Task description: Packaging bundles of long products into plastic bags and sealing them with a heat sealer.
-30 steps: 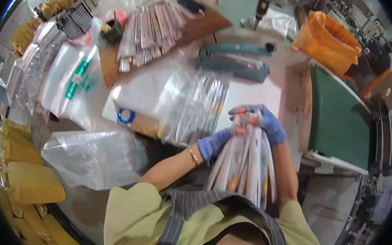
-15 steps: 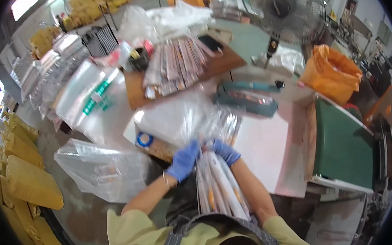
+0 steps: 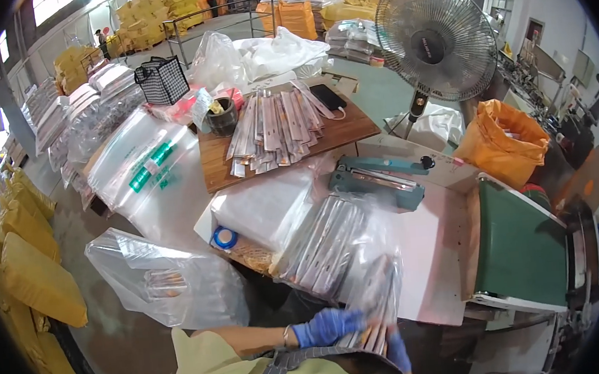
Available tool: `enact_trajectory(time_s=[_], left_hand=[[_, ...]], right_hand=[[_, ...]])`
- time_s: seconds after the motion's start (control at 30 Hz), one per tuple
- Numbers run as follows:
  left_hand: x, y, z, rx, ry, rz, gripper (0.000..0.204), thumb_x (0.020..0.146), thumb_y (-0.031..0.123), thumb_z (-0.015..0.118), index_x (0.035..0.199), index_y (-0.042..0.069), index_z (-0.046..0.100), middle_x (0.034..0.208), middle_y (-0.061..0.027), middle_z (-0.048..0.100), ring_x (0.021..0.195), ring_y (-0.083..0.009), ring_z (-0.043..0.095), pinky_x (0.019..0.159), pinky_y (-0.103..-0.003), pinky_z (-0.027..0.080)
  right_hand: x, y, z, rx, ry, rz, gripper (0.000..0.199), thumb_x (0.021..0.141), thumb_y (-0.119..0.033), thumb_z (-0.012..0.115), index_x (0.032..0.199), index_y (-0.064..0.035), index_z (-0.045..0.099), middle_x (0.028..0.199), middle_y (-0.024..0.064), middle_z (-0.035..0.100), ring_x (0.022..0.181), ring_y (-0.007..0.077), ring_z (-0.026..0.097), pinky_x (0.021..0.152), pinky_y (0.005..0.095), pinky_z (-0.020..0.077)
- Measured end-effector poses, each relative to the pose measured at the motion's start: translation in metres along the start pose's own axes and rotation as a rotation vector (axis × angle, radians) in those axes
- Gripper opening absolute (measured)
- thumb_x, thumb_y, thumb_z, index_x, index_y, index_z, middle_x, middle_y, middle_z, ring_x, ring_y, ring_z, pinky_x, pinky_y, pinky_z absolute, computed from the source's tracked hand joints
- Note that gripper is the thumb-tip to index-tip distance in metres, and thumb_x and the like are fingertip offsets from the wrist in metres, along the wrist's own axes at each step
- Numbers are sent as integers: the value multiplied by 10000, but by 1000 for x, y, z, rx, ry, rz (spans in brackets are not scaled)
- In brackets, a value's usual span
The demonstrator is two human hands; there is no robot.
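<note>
Near my body, a bundle of long slim packets [image 3: 376,332] lies inside a clear plastic bag [image 3: 374,279], tilted away from me. My right hand [image 3: 398,353], in a blue glove, closes round the right side of the bundle; its fingers are partly hidden. Across the bundle from the left reaches my left hand [image 3: 328,327], also gloved in blue, its fingertips smeared by motion at the packets. Just beyond it lie several more bagged packets [image 3: 322,245] on the table's near edge. Left of these are a stack of clear bags [image 3: 266,207] and a blue tape roll [image 3: 225,238].
A teal bag sealer [image 3: 376,183] stands beyond the bundle. Loose packets [image 3: 277,129] fan out over a wooden board [image 3: 216,162] with a phone [image 3: 328,97]. A fan [image 3: 436,42] and an orange sack [image 3: 503,136] stand at right. A filled clear bag [image 3: 169,278] sits at left.
Both hands have come down toward my body and to the right, with the packets. The bagged packets at the table edge, partly covered before, now show plainly. The view has tilted up slightly.
</note>
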State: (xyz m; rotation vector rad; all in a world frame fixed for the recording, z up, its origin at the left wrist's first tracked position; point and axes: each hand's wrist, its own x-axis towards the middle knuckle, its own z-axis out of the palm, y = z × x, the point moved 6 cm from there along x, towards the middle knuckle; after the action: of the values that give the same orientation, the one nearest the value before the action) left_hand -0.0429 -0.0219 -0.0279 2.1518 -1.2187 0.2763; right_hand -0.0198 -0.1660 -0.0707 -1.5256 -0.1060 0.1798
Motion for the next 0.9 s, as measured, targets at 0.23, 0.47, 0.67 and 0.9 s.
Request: enact_trajectory(time_s=[0.23,0.47,0.67,0.9], left_hand=[[76,-26,-60,135,-75,45,253,811,119,447,1048,86,530,887,-116,574,730,-269,590,622,-374,485],[233,-117,-180,-203,304,-167,176,711,34,533,883,70,518,805,-174,550,773,-315,551,695,-331,447],[264,-121,-162,-136,-30,91,79,718,34,587,753,40,516,803,-59,548,624,-173,503,565,-255,413],[245,-85,-114,-153,-207,52,235,681,104,696,694,35,472,927,-86,555,817,-161,537,720,-227,439]], right_hand=[[-88,-96,-23,-1179,198,-544,346,853,-230,509,1090,22,507,927,132,594,842,225,559,772,337,435],[90,-255,-63,-1309,96,-707,75,725,-35,521,800,-38,528,718,151,512,621,308,527,566,385,430],[107,-274,-103,-1242,252,-658,12,699,-7,537,706,-14,529,670,169,521,638,340,535,570,350,437],[104,-245,-50,-1568,480,-915,186,726,-95,582,886,-15,531,825,132,556,710,312,554,568,360,429]])
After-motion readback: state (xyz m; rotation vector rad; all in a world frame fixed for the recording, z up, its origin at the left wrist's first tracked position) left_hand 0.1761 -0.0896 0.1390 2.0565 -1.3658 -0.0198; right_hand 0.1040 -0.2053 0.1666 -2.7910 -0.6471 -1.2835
